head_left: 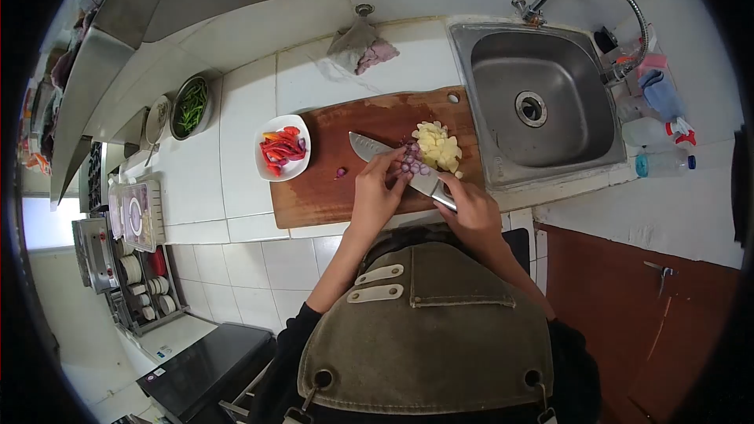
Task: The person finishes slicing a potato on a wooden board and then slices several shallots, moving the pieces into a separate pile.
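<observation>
A kitchen knife [428,182] lies across the cutting board [326,202], its tip pointing to the upper left. My right hand [474,209] is wrapped round the handle. Purple-white shallot slices [412,162] sit at the blade. My left hand [378,192] has its fingers curled and pinched at the left edge of these slices; its fingertips partly hide what they grip. Just beyond the slices, pale yellow sliced pieces [437,145], possibly garlic, form a pile. One small shallot piece [340,173] lies apart on the wood, left of my left hand.
A white bowl [262,169] of red chilies and shallots overlaps the board's left end. Farther left stands a metal bowl [210,114] with green chilies. The steel sink [503,177] adjoins on the right, with bottles [646,133] beyond it. A cloth [355,45] hangs on the wall.
</observation>
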{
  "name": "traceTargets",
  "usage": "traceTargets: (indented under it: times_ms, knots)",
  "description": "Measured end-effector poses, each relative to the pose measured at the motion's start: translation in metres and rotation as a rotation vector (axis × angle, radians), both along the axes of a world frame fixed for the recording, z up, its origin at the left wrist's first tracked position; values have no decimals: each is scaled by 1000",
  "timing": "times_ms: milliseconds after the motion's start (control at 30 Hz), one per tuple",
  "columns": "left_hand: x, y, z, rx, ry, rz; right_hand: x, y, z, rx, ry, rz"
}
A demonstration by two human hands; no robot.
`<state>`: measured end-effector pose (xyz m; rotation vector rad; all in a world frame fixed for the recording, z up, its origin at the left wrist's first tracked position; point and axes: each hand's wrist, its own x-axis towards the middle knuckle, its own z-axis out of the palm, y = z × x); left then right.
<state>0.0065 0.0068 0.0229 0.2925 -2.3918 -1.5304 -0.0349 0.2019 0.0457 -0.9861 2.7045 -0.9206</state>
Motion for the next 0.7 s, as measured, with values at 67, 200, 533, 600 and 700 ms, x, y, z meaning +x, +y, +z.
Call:
traceTargets:
  times_ms: [67,200,533,600,700]
  knots:
    - [-1,1,1,16,8,-16,-2,-1,-1,14,-15,-1]
    - [-5,0,-1,69,14,-10,-6,-6,-8,-56,69,27]
    - [-24,5,-1,69,100,-53,-9,-19,-11,-33,24,49]
    - [-31,8,-2,52,116,-79,-8,-21,-15,-1,-7,84]
    - [-37,8,3,3,138,-101,-5,-23,-11,65,-71,86]
